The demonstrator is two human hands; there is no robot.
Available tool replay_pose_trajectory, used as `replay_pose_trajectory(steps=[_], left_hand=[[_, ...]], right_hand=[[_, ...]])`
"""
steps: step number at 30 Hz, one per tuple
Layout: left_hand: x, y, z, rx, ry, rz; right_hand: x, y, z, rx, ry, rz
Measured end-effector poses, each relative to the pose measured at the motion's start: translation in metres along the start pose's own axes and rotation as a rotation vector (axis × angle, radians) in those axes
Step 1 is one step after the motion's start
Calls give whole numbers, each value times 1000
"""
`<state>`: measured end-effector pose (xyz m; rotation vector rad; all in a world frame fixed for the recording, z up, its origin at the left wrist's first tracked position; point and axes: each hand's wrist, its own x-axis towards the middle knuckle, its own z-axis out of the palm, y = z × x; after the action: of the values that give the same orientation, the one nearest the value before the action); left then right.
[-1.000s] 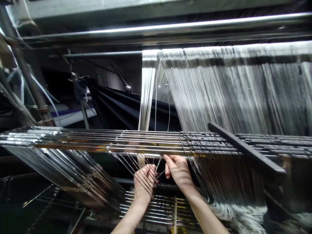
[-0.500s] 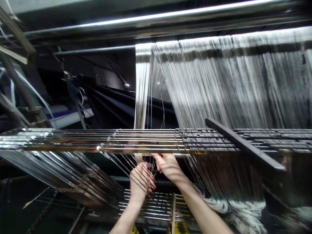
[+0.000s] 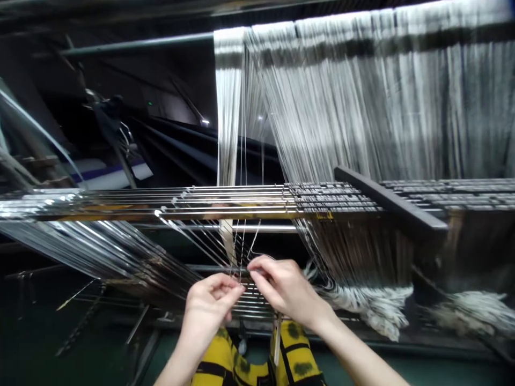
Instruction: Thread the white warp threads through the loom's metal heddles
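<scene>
My left hand (image 3: 209, 305) is below the loom's heddle bars (image 3: 237, 210), thumb and forefinger pinched at the lower end of a thin warp thread (image 3: 243, 241). Close by on the right, my right hand (image 3: 287, 289) has its thumb and forefinger together, with a loose pale thread (image 3: 255, 241) curling down to the fingertips. Several slanting heddle wires (image 3: 189, 236) end just above the left hand. A narrow band of pale warp threads (image 3: 228, 107) drops behind the bars towards both hands.
A wide sheet of warp threads (image 3: 341, 118) hangs at the right, bunched into knotted ends (image 3: 382, 305) below. A dark flat bar (image 3: 386, 201) lies across the heddle bars. Grouped heddle wires (image 3: 132, 252) slant at left. Yellow-and-black clothing (image 3: 298, 354) shows beneath my hands.
Both hands have come down out from behind the heddle wires, nearer to me. My left hand has turned, its thumb now facing up. The view has tilted downward.
</scene>
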<state>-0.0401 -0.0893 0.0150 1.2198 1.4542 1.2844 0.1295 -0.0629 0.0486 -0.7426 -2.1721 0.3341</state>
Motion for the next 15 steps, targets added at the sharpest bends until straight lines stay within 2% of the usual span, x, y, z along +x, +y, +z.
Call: replay_pose_trajectory(steps=[4,11,15], left_hand=[[-7,0,7,-32,67,106],[-13,2,17,79,140,135],[-11,0,15,8,56,105]], right_hand=[[7,5,13,-92,-30,51],[4,11,12,-84,-34,-11],[3,10,12,-159,-72,22]])
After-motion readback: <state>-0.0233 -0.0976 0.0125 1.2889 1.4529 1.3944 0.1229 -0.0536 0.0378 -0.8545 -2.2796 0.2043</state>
